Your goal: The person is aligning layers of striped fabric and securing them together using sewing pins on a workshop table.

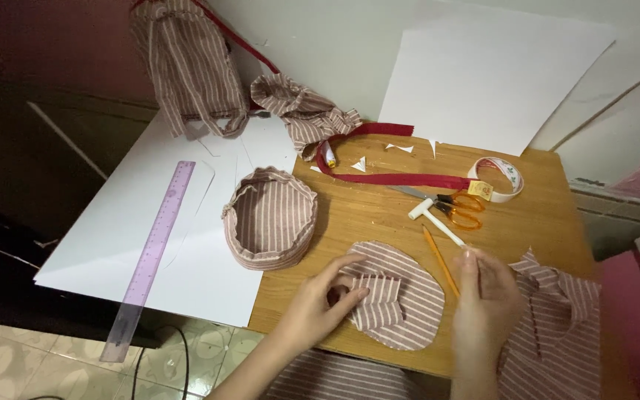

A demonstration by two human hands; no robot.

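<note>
Our left hand [318, 300] pinches a pleated striped strip [377, 291] on the oval fabric piece [409, 304]; our right hand [483, 285] grips a white tool [438, 222] at two o'clock — one fabric basket [270, 218] stands finished at ten; this oval remains unassembled.

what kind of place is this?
Likely a home sewing or craft corner: a wooden table against a wall with striped fabric pieces, orange-handled scissors, a purple ruler and white card sheets. The left hand pinches a pleated scrap.
</note>
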